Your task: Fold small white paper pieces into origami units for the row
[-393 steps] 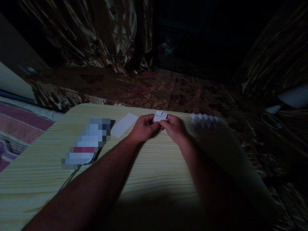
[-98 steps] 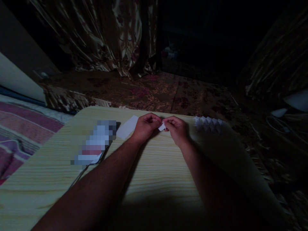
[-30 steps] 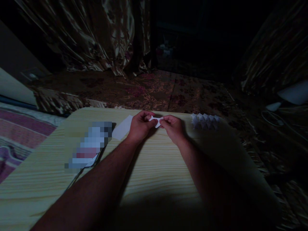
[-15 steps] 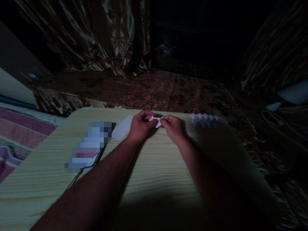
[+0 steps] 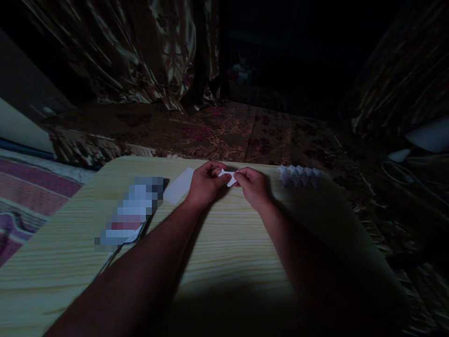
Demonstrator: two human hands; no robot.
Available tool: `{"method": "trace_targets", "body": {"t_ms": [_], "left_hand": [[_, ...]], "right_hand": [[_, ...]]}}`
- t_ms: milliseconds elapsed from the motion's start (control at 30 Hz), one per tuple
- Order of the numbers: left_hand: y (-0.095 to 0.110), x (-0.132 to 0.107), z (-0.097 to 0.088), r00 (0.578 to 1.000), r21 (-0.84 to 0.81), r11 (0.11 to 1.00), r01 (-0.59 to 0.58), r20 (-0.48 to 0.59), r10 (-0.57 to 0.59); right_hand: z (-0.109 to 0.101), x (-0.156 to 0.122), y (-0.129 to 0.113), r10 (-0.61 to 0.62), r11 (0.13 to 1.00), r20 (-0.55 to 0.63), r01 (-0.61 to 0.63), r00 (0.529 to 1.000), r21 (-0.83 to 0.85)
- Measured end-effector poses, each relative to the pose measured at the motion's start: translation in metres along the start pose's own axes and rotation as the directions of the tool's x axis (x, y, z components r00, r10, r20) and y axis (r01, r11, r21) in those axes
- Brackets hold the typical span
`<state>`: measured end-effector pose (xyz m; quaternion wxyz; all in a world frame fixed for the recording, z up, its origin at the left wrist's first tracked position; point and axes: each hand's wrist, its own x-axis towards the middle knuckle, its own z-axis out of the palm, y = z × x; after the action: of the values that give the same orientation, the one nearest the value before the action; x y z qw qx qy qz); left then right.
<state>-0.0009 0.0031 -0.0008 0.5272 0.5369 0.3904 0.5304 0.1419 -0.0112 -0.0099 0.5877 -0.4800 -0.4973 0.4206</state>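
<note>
Both my hands meet near the far edge of a pale wooden table (image 5: 224, 262). My left hand (image 5: 205, 183) and my right hand (image 5: 253, 186) pinch a small folded white paper piece (image 5: 228, 177) between their fingertips, holding it just above the tabletop. A flat white paper sheet (image 5: 178, 186) lies beside my left hand. To the right of my right hand sits a row of several folded white paper pieces (image 5: 299, 175).
A blurred-out flat object (image 5: 130, 210) lies on the table's left part. Beyond the table is a dark patterned carpet (image 5: 217, 131) and shiny curtains (image 5: 140, 51). A striped cloth (image 5: 31, 187) lies at the left. White objects and a cable (image 5: 403, 164) sit at the right.
The paper piece has been folded smaller since the earliest frame, where it showed as an open square. Over the last second my hands barely moved.
</note>
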Motion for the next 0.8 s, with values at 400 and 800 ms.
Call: {"method": "trace_targets", "body": {"t_ms": [400,800], "left_hand": [[0.0017,-0.0009,0.0016,1.0,0.0,1.0,0.015,-0.004,-0.015],[0.001,-0.0001,0.0002,1.0,0.028,1.0,0.01,0.008,-0.01]], "right_hand": [[0.0,0.0012,0.0057,-0.034,0.998,-0.014,0.033,0.999,-0.044],[-0.0005,-0.0004,0.0029,-0.034,0.997,-0.017,0.033,0.999,-0.064]]}}
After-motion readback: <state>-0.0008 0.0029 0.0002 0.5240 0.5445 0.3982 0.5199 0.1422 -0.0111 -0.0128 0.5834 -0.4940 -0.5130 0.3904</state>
